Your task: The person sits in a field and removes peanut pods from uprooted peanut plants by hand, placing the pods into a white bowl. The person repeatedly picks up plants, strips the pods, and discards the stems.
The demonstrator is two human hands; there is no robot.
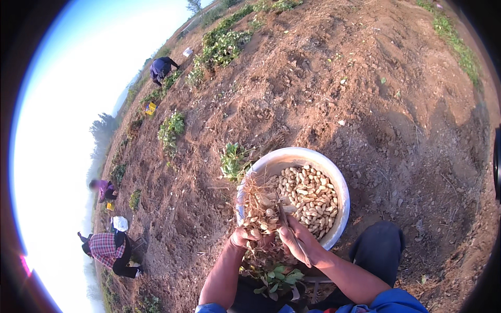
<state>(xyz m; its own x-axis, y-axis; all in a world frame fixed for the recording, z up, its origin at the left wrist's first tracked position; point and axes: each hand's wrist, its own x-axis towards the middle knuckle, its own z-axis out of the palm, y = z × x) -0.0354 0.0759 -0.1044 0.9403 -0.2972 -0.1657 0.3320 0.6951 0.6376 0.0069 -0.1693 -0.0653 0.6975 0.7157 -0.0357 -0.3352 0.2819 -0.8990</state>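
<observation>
A peanut bunch (pixel 261 215) is being gripped by the left hand (pixel 243 238) over the left side of a white basin (pixel 342 195). Just beside it, a thin stick-like tool (pixel 283 214) is being grasped by the right hand (pixel 299 242). Loose peanuts (pixel 313 201) are being held inside the basin, and 3 co-workers (pixel 107 249) are being seen farther left.

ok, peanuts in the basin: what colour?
Pale tan peanuts, clearest in the head view.

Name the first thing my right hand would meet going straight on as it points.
Probably the peanut bunch in your left hand, up-left of the right hand; depth is unclear.
</observation>
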